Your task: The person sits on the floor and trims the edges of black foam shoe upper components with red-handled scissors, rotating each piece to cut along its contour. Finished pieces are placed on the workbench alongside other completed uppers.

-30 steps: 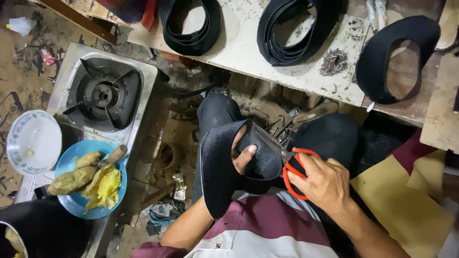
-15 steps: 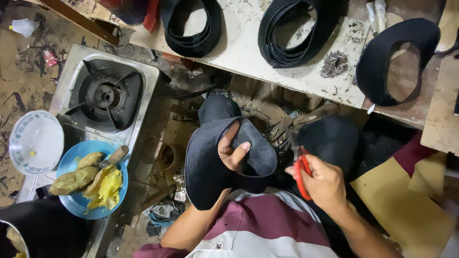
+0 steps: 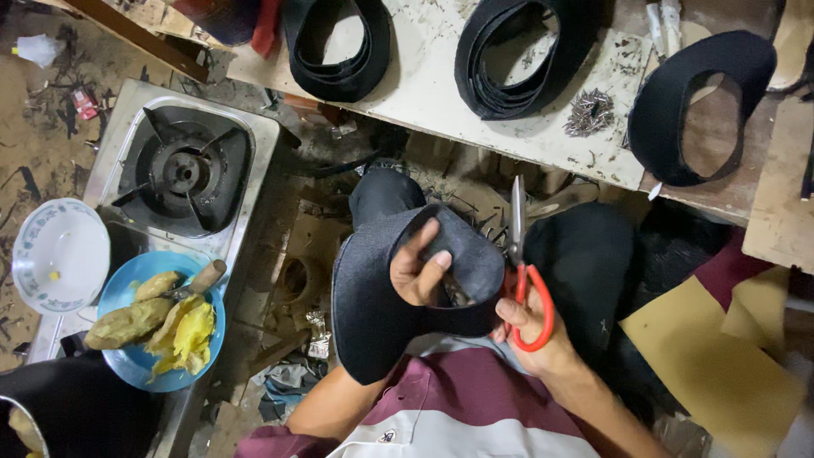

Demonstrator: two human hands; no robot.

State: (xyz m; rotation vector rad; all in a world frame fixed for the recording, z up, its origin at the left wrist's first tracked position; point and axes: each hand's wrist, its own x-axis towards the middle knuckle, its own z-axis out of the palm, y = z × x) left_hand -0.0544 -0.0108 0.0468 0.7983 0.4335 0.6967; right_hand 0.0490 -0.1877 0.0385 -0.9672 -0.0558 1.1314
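Note:
My left hand (image 3: pixel 417 270) grips a curved piece of dark grey fabric (image 3: pixel 373 301) over my lap, fingers curled over its inner edge and thumb on the face. My right hand (image 3: pixel 532 326) holds red-handled scissors (image 3: pixel 522 271) by the loops, the closed metal blades pointing up and away beside the fabric's right edge. My knees in black trousers show under the fabric.
A worn white workbench (image 3: pixel 441 93) ahead carries black fabric loops (image 3: pixel 517 55), a pile of small nails (image 3: pixel 589 112) and a black cut piece (image 3: pixel 699 106). At left stand a gas stove (image 3: pixel 182 170), a blue plate of food (image 3: pixel 157 326) and a white bowl (image 3: pixel 59 254). Yellow sheets (image 3: pixel 721 356) lie at right.
The scissors have swung from lying against the fabric to pointing upward at its right edge. My left hand has turned the fabric and shifted its grip toward the middle.

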